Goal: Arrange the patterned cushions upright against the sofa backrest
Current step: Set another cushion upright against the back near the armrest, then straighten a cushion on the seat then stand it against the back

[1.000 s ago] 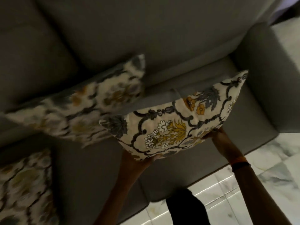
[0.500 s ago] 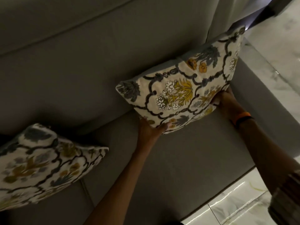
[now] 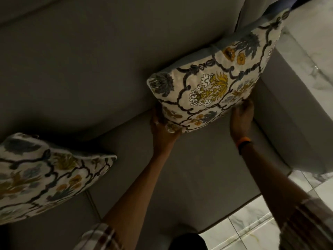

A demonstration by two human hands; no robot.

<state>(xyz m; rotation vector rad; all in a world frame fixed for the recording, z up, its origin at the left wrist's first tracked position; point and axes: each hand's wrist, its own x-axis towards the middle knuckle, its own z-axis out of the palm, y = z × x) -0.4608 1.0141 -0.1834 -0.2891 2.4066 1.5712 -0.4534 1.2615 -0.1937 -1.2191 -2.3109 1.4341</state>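
A cream cushion with dark scrollwork and yellow flowers [image 3: 214, 89] stands tilted against the grey sofa backrest [image 3: 108, 60], in the corner by the armrest. My left hand [image 3: 162, 123] grips its lower left corner. My right hand [image 3: 241, 118] holds its lower right edge; an orange band circles that wrist. The cushion's bottom edge meets the seat [image 3: 189, 168]. A second cushion of the same pattern [image 3: 45, 175] lies at the left, leaning low against the backrest, partly cut off by the frame edge.
The grey armrest [image 3: 292, 127] rises right of the held cushion. White marble floor tiles [image 3: 252, 222] run along the sofa's front and right side. A dark foot or shoe [image 3: 187, 240] shows at the bottom edge.
Both hands have carried the cushion from above the seat's front back into the corner against the backrest. The view has shifted right, so the second cushion now sits at the far left.
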